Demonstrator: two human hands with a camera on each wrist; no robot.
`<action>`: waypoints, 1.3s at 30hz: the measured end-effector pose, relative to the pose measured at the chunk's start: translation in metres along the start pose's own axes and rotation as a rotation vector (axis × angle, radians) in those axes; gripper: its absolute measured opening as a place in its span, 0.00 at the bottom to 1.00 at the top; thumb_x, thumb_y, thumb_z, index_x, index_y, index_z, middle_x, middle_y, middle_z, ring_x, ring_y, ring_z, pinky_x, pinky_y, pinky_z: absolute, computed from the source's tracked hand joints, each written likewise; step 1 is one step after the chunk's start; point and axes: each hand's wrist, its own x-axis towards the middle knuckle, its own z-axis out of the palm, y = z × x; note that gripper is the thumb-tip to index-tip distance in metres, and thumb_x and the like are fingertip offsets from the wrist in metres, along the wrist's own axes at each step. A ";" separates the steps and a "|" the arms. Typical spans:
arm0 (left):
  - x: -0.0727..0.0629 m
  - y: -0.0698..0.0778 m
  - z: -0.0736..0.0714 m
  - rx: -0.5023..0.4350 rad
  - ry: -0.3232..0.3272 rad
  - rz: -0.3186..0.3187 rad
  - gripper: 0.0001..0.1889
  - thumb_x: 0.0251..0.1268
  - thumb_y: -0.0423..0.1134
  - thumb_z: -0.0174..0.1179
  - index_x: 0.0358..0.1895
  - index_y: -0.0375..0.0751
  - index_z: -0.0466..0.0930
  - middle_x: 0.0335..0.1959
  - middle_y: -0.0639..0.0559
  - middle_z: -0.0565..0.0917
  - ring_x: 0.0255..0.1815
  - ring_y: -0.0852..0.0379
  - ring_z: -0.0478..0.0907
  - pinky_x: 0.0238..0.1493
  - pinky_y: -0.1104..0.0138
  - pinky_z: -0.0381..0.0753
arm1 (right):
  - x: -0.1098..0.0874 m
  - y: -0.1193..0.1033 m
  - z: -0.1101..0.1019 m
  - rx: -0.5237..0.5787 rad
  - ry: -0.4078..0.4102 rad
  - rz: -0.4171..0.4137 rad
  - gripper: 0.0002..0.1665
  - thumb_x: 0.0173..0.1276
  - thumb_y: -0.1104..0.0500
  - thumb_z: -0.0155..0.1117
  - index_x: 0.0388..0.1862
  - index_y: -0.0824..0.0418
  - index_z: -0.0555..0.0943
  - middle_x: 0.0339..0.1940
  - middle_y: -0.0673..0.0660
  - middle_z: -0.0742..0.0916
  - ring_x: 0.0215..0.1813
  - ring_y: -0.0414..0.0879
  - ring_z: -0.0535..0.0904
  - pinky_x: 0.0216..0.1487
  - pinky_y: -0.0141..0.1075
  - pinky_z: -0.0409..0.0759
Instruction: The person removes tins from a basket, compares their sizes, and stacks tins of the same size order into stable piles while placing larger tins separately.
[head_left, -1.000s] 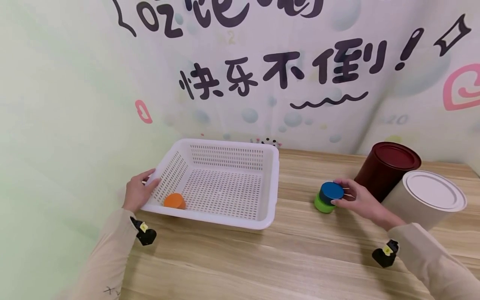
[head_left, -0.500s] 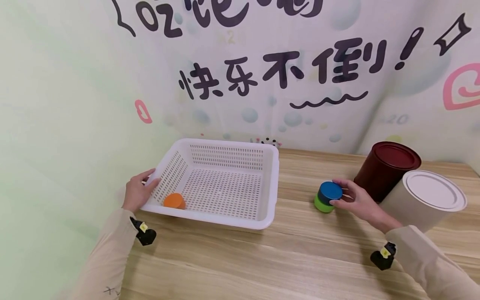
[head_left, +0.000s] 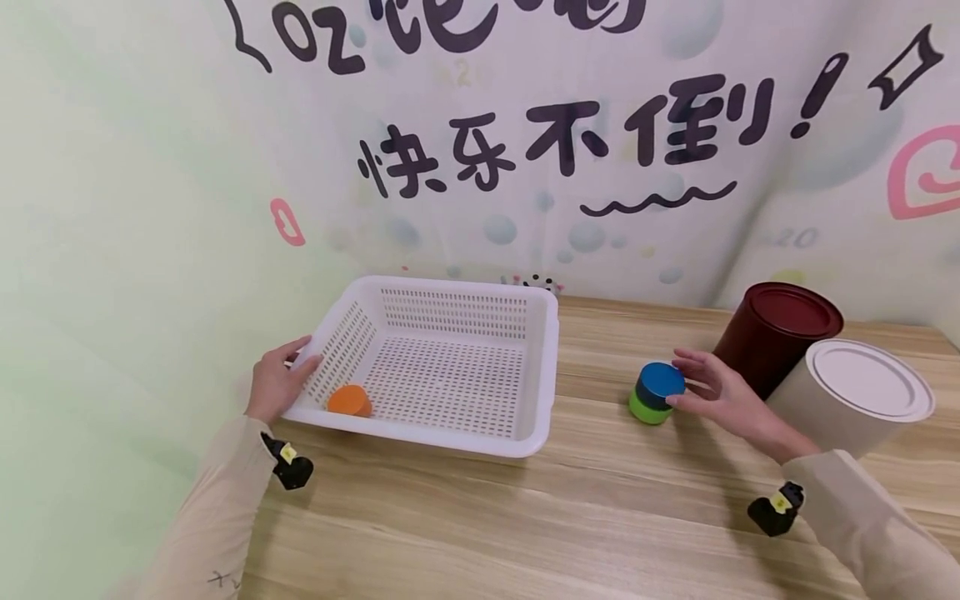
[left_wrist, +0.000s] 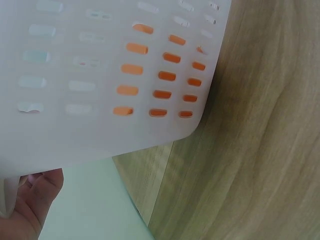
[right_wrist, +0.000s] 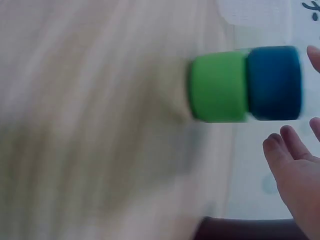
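At the left end of a white plastic basket (head_left: 420, 434), my left hand (head_left: 276, 385) grips the rim, thumb over the edge. An orange cylinder block (head_left: 349, 401) lies in the basket's near left corner; its colour shows through the slots in the left wrist view. To the right, a blue cylinder block (head_left: 661, 382) stands on top of a green one (head_left: 649, 410) on the table. Beside this stack is my right hand (head_left: 726, 406), fingers and thumb spread. A gap separates its fingers (right_wrist: 295, 142) from the blue block in the right wrist view.
Behind my right hand stand a dark red can (head_left: 772, 342) and a white can (head_left: 855, 400). The wooden table (head_left: 480, 525) meets a printed cloth backdrop (head_left: 480, 225) at the back and left.
My right hand has let go of the blue block and drawn slightly right. Blue now sits more squarely over green. My left hand and the basket stay put.
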 end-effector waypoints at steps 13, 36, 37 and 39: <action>0.001 -0.003 0.002 0.004 0.004 0.010 0.26 0.64 0.43 0.50 0.62 0.32 0.62 0.40 0.35 0.72 0.35 0.47 0.69 0.28 0.72 0.69 | 0.048 -0.090 -0.005 -0.024 -0.048 -0.116 0.31 0.64 0.58 0.55 0.63 0.65 0.59 0.60 0.62 0.69 0.59 0.53 0.65 0.52 0.27 0.67; 0.004 -0.004 0.001 0.000 -0.007 -0.010 0.26 0.64 0.43 0.50 0.62 0.33 0.62 0.41 0.34 0.72 0.36 0.46 0.69 0.29 0.70 0.69 | 0.181 -0.203 0.109 0.159 -0.357 -0.247 0.20 0.61 0.59 0.59 0.52 0.61 0.72 0.50 0.52 0.77 0.48 0.43 0.75 0.47 0.35 0.72; 0.004 -0.004 0.001 -0.001 -0.005 -0.011 0.26 0.64 0.43 0.50 0.62 0.33 0.62 0.42 0.34 0.72 0.36 0.46 0.69 0.29 0.70 0.69 | 0.185 -0.206 0.113 0.167 -0.356 -0.245 0.19 0.61 0.58 0.59 0.51 0.60 0.73 0.49 0.51 0.77 0.48 0.42 0.75 0.47 0.35 0.73; 0.005 -0.004 0.000 -0.005 -0.004 -0.015 0.26 0.64 0.44 0.50 0.62 0.34 0.62 0.42 0.35 0.72 0.36 0.46 0.70 0.29 0.70 0.70 | 0.195 -0.213 0.122 0.186 -0.342 -0.249 0.18 0.60 0.57 0.60 0.50 0.59 0.74 0.48 0.50 0.78 0.47 0.42 0.75 0.47 0.34 0.72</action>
